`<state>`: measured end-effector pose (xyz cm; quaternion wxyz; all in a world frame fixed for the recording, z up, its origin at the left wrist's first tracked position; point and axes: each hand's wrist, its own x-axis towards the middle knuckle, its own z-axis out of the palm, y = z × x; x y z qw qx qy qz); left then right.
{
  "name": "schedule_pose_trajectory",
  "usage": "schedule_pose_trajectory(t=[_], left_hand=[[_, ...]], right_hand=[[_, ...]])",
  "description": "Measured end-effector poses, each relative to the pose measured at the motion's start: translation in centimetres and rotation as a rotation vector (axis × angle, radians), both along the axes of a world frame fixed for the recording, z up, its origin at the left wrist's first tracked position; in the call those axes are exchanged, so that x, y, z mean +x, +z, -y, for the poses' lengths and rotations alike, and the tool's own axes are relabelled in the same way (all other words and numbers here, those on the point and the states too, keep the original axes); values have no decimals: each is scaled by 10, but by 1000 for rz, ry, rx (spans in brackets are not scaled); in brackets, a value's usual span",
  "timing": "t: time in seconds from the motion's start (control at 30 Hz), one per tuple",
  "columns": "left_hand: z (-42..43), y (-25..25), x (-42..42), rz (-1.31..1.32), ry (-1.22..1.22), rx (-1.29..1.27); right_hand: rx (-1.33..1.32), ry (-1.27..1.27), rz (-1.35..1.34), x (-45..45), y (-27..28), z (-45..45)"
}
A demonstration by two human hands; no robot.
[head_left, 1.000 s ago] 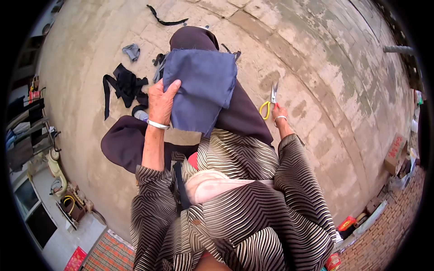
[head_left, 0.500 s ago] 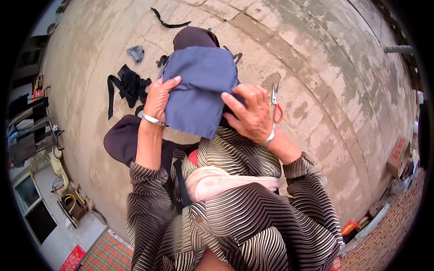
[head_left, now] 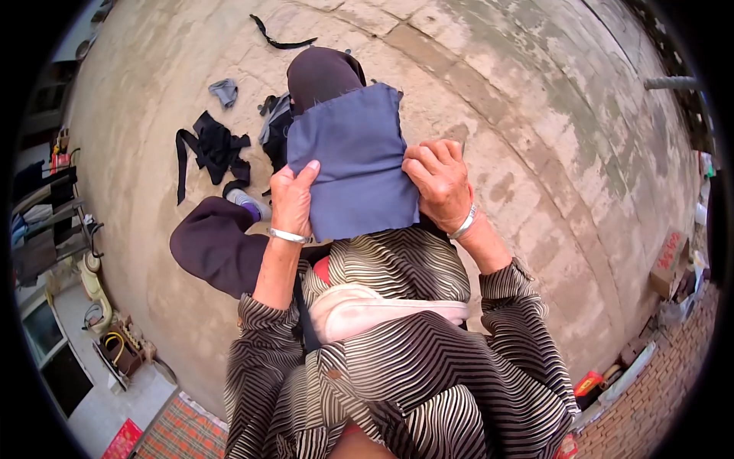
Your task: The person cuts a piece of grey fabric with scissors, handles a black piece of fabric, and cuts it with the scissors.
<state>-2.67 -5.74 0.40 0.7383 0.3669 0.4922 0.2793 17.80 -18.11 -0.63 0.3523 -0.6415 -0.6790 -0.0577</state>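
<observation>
A blue-grey piece of cloth (head_left: pixel 355 161) with frayed edges is stretched between my hands, above my dark-trousered lap. My left hand (head_left: pixel 292 200) grips its left edge, thumb on top. At its right edge my right hand (head_left: pixel 440 182) has its fingers curled closed on the fabric. Part of a dark trouser knee (head_left: pixel 325 75) shows beyond the cloth's far edge. Light creases run across the middle of the cloth. The scissors are hidden from view, except perhaps a small part of the blades above my right hand.
Black cloth scraps (head_left: pixel 218 147), a grey scrap (head_left: pixel 224 92) and a black strip (head_left: pixel 281 42) lie on the concrete ground (head_left: pixel 535 176). A cardboard box (head_left: pixel 670 264) stands at the right. A rack with clothes (head_left: pixel 46 222) is at the left.
My right hand has come from the scissors on the ground to the cloth's right edge and closed on it. The cloth has shifted slightly nearer my body and now lies flatter.
</observation>
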Motion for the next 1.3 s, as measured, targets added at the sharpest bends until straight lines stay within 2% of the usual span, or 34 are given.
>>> schedule_pose_trajectory(t=[0.13,0.2,0.33,0.37,0.43,0.47,0.57,0.73,0.8,1.0,1.1,1.2,1.3], left_hand=[[6,-4,-4,7,29,59],[6,-5,-6,8,30,47],[9,-4,-4,39,52,19],[11,-2,-3,41,53,19],[13,0,-2,51,67,35],[13,-2,-4,52,73,34],[10,-4,-11,31,23,58],[8,2,-15,49,3,0],[7,1,-19,51,-4,-8],[10,-4,-20,11,-9,17],[11,0,-18,23,5,-4],[9,-1,-20,44,21,-7],[8,-3,-19,58,8,-29]], right_hand=[[1,-78,-111,0,-9,3],[113,-185,-203,-1,-11,0],[120,-179,-361,-3,-10,0],[120,-177,-359,-2,-7,1],[150,-103,-18,3,4,1],[149,-96,-18,5,8,2],[92,104,203,13,13,1],[78,241,234,13,9,-13],[-9,269,242,11,9,-13],[-84,181,153,23,-16,-7],[-171,33,46,27,-18,-2],[-52,-85,-48,21,-8,8],[-31,10,66,11,12,17]])
